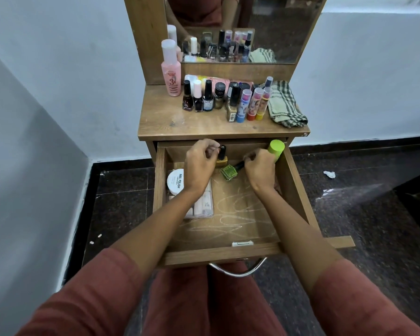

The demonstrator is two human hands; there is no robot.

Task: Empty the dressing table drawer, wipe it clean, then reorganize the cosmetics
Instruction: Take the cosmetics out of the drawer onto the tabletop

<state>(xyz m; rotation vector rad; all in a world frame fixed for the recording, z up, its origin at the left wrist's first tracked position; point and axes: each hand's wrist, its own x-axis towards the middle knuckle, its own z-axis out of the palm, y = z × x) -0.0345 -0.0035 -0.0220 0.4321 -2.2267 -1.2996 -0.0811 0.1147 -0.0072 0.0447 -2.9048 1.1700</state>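
The wooden drawer is pulled open, with pale scribble marks on its floor. My left hand pinches the black cap of a gold nail polish bottle standing at the back. My right hand grips the black cap of a green nail polish bottle, which lies tilted on its side. A lime-green capped container sits against the same hand; I cannot tell whether the fingers hold it. A white nail polish remover tub and a clear packet of pale tubes lie at the drawer's left.
On the table top stand a pink bottle, several nail polishes and lip balm sticks, plus a folded checked cloth at the right. A mirror rises behind. Dark floor surrounds the table; a wall is close on the left.
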